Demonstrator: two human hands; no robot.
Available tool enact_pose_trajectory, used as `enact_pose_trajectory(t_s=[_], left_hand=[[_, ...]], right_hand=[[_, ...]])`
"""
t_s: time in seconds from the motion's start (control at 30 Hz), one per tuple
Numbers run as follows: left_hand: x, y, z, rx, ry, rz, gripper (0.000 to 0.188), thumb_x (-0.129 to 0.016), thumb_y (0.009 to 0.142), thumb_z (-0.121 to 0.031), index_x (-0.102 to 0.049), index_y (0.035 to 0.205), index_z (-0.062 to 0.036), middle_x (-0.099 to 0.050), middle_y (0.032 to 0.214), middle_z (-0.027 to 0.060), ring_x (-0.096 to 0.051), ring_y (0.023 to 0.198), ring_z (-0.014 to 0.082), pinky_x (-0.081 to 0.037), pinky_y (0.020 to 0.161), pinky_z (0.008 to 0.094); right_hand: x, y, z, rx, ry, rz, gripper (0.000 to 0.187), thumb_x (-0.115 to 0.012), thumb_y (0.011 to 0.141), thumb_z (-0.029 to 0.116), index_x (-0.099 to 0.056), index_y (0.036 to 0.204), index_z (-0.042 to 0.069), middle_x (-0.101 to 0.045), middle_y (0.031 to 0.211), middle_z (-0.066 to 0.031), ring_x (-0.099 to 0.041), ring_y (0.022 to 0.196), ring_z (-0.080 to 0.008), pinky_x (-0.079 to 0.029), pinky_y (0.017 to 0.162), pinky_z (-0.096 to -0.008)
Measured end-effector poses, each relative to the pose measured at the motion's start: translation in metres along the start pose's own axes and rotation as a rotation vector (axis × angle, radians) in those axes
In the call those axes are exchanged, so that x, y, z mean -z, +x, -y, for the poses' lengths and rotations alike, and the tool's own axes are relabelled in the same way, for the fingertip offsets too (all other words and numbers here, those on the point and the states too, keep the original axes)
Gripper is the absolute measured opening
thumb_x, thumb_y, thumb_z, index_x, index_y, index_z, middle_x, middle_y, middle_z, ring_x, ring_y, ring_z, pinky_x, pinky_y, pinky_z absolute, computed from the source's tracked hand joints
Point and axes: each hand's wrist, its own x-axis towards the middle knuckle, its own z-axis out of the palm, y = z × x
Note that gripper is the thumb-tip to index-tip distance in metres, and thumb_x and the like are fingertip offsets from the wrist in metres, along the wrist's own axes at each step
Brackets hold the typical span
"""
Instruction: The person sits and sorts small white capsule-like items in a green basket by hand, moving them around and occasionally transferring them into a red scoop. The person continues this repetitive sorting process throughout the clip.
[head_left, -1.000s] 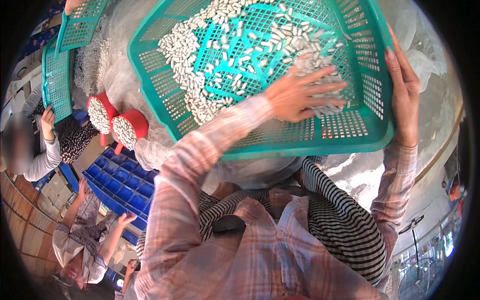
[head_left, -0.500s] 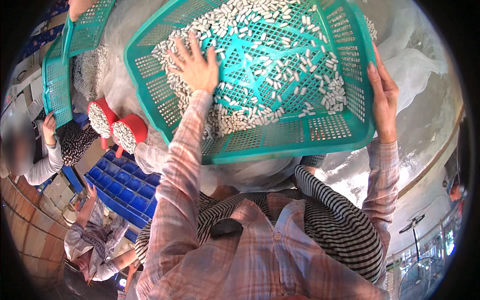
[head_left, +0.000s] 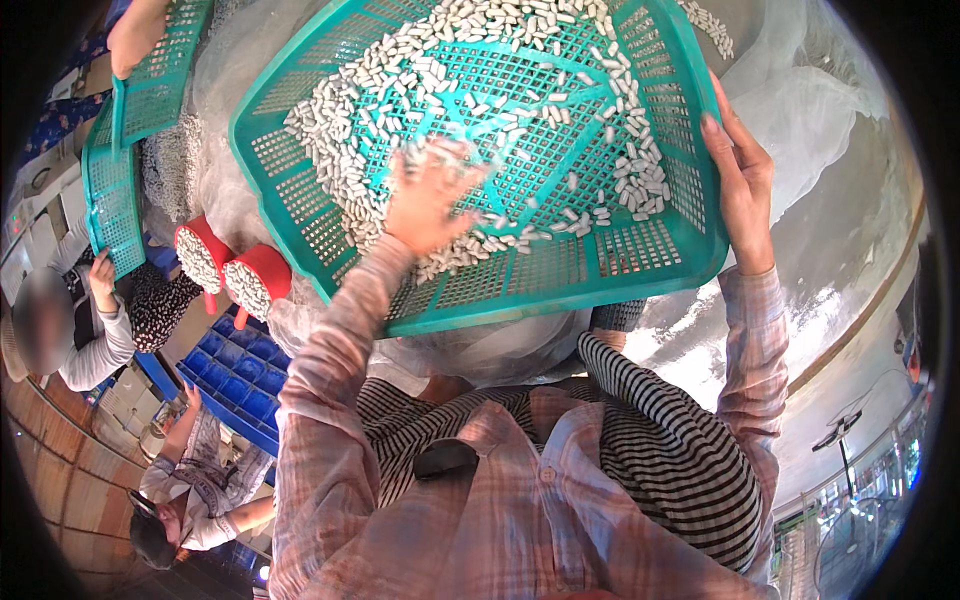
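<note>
A large green plastic basket [head_left: 560, 303] with a lattice bottom is tilted in front of me. Many white capsule-shaped tablets [head_left: 335, 140] lie in it, heaped along the left and far sides and scattered over the middle. My left hand [head_left: 425, 210] is among the tablets at the basket's centre-left, palm down, fingers apart and blurred by motion. With my right hand [head_left: 742, 175] I grip the basket's right rim, the fingers at its outer side.
Two red scoops [head_left: 277, 268] full of white tablets stand left of the basket. Beyond them is a blue compartment tray [head_left: 235, 375], touched by a person's hand [head_left: 190, 395]. Other people hold green baskets [head_left: 108, 200] at the far left. Translucent plastic sheeting [head_left: 815, 110] lies on the right.
My left hand has swept right and toward me across the basket bottom, shifting tablets. The basket has moved slightly left, with my right hand still on its rim.
</note>
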Motion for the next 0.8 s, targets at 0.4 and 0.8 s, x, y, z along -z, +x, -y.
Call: enact_pose_trajectory(t_s=[0.4, 0.8], left_hand=[[0.002, 0.106, -0.06, 0.138, -0.034, -0.272, 0.069, -0.054, 0.088, -0.05, -0.029, 0.147, -0.0253, -0.017, 0.157, 0.0098, -0.013, 0.142, 0.042, -0.006, 0.111, 0.0641], [0.044, 0.099, -0.093, -0.059, -0.336, -0.549, 0.015, -0.07, 0.076, -0.013, -0.073, 0.091, -0.0144, -0.062, 0.088, -0.0003, -0.057, 0.085, 0.0212, -0.049, 0.073, 0.0334]], right_hand=[[0.01, 0.005, -0.006, 0.039, -0.134, 0.039, 0.044, -0.056, 0.095, 0.015, -0.047, 0.136, 0.0, -0.05, 0.138, -0.0122, -0.05, 0.121, -0.0153, -0.038, 0.103, -0.0269], [0.004, 0.014, 0.024, 0.039, -0.871, -0.051, 0.042, -0.061, 0.087, 0.047, -0.068, 0.098, 0.007, -0.055, 0.059, -0.0117, -0.054, 0.053, -0.0287, -0.041, 0.053, -0.039]])
